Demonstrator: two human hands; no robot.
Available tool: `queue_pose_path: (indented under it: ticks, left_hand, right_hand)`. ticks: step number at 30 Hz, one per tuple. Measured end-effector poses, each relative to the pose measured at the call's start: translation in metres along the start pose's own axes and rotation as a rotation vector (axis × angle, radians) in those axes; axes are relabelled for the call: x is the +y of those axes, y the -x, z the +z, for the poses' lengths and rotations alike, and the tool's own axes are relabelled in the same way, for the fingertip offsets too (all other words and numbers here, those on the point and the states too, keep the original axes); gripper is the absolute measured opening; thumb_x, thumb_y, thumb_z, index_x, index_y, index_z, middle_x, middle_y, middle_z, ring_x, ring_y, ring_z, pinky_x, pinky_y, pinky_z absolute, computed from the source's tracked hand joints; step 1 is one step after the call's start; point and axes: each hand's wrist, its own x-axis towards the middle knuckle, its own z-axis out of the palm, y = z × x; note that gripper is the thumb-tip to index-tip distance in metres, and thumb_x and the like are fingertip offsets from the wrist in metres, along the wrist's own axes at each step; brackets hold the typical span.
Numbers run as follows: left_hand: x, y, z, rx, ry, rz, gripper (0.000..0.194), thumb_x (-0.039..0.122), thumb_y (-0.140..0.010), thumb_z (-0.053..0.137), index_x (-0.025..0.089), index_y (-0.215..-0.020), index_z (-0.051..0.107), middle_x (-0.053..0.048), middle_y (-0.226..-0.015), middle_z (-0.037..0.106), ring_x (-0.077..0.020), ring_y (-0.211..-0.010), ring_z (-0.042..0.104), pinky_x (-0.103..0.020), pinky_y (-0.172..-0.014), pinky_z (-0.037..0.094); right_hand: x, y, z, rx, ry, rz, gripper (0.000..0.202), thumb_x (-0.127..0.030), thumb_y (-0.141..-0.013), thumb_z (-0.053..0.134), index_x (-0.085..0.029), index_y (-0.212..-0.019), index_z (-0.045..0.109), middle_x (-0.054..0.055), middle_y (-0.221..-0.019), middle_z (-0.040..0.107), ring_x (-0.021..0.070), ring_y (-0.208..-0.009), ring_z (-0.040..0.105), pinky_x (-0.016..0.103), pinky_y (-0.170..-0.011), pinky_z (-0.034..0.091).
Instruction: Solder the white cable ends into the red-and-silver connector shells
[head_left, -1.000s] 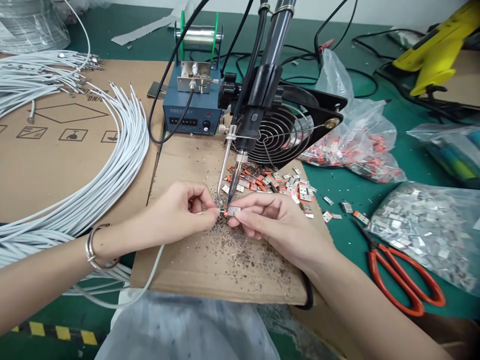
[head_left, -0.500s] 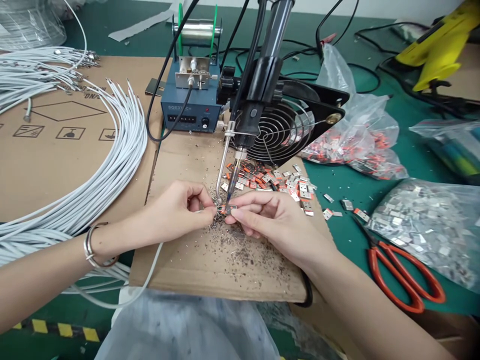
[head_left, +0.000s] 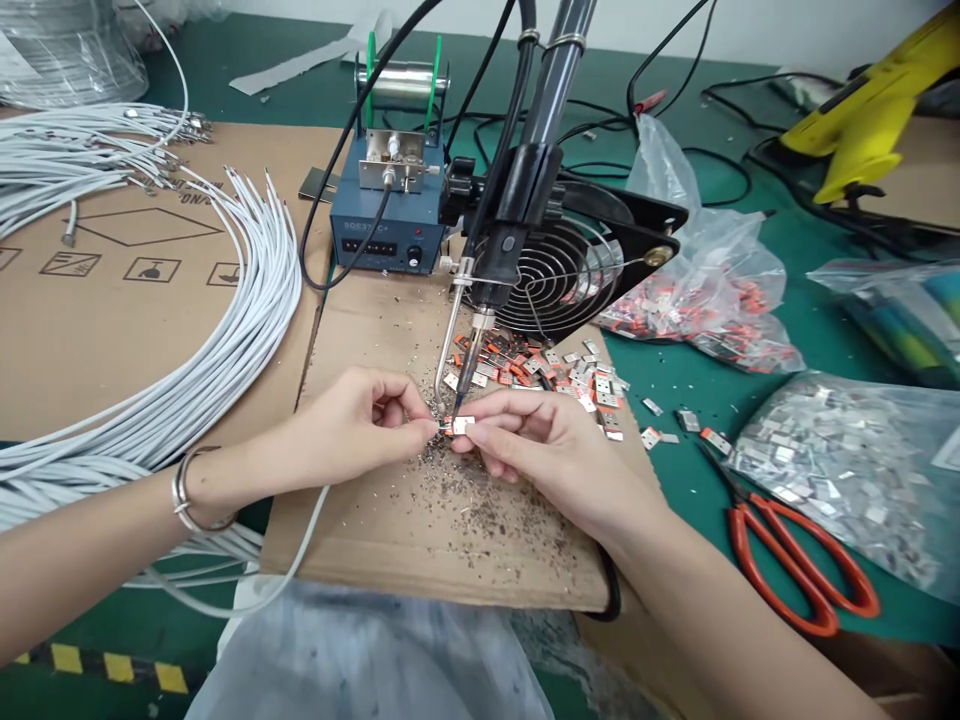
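Note:
Between thumb and fingers, my right hand (head_left: 551,440) pinches a small silver USB connector (head_left: 464,426) with an orange rear part. My left hand (head_left: 379,415) is closed on the end of a white cable (head_left: 307,535), which trails out below the wrist. The cable's tip meets the back of the connector; its wires are too small to make out. Over that joint stands a soldering iron (head_left: 469,368) in a holder, its tip at the connector's rear. A bent metal solder guide tube (head_left: 449,335) ends just to the left of the tip.
Loose USB connectors (head_left: 600,380) lie behind my right hand, before a black fan (head_left: 551,280). A blue solder feeder (head_left: 386,225) stands behind. White cables (head_left: 255,310) are bundled left. Orange-handled scissors (head_left: 799,565) and a bag of metal shells (head_left: 840,470) lie right.
The connector has turned in my right fingers, and its bright silver face now shows. Both hands stay by the iron tip. The whole view has shifted slightly.

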Motion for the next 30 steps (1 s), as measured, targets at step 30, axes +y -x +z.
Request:
queue_pose_path:
  ticks: [30]
  left_hand:
    - [0.0027,-0.0008,0.0019,0.035,-0.014,-0.038,0.008,0.021,-0.071,0.056,0.015,-0.066,0.057,0.007,-0.050,0.039,-0.0069,-0.046,0.034,-0.019,-0.043,0.026]
  right_hand:
    - [0.0057,0.0022,-0.0076,-0.061,-0.026,0.019,0.011,-0.027,-0.072,0.071,-0.019,-0.079,0.070,0.003,-0.067,0.070,0.0101,-0.053,0.057,0.019,-0.044,0.037]
